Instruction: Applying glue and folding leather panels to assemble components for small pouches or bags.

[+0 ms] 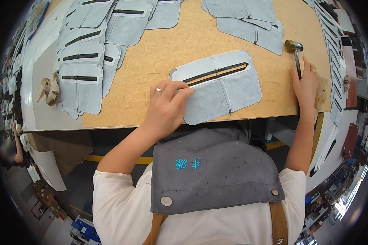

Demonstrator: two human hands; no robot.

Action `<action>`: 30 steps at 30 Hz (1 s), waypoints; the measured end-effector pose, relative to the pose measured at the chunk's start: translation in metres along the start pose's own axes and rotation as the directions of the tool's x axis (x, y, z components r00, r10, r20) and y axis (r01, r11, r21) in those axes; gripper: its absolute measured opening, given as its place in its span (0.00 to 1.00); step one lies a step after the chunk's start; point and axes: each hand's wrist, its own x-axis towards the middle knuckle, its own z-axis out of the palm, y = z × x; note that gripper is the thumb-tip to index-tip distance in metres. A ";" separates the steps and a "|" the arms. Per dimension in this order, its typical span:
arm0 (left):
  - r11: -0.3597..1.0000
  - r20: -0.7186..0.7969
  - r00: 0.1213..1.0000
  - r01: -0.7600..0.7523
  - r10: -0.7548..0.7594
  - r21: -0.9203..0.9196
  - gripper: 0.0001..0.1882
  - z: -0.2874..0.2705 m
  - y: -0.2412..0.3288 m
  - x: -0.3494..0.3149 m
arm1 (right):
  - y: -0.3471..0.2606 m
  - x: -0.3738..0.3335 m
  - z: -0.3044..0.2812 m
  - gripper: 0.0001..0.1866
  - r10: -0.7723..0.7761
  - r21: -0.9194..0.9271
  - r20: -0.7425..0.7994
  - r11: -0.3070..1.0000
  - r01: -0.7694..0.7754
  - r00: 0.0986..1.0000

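Observation:
A grey-blue leather-like panel lies tilted on the tan tabletop in front of me, with a long dark-edged slot across its upper part and a seam below. My left hand is closed at the panel's left end, thumb and fingers pinched near the slot's end. To the right, my right hand is around the dark handle of a hammer. The hammer lies by the table's right side, its cylindrical head pointing away from me. My right palm and part of the handle are hidden.
Overlapping stacks of similar panels cover the left side, with more panels at the far right. A crumpled beige cloth sits left of the stacks. Beside my right wrist is a translucent yellowish block. More slotted pieces line the right edge.

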 end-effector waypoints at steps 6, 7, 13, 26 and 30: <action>0.989 0.118 0.982 -0.147 0.148 -0.018 0.15 0.010 0.011 0.012 | 0.025 -0.016 0.005 0.15 0.253 -0.011 0.215 0.966 -0.257 0.943; 0.989 0.141 0.980 -0.145 0.144 -0.006 0.15 0.011 0.011 0.012 | 0.013 -0.014 -0.006 0.16 0.293 0.219 0.295 0.906 -0.363 0.910; 0.991 0.105 0.985 -0.136 0.134 0.015 0.15 0.014 0.011 0.010 | -0.101 -0.015 -0.054 0.31 -0.298 0.707 -0.054 0.662 0.247 0.953; 0.993 0.183 0.982 -0.021 0.042 -0.113 0.09 0.002 -0.002 0.067 | -0.115 -0.041 -0.050 0.26 -0.373 0.563 0.440 0.823 0.072 0.817; 0.987 0.118 0.991 0.084 -0.068 -0.138 0.16 0.015 -0.014 0.096 | -0.101 -0.029 -0.048 0.23 -0.186 0.507 0.325 0.862 -0.005 0.927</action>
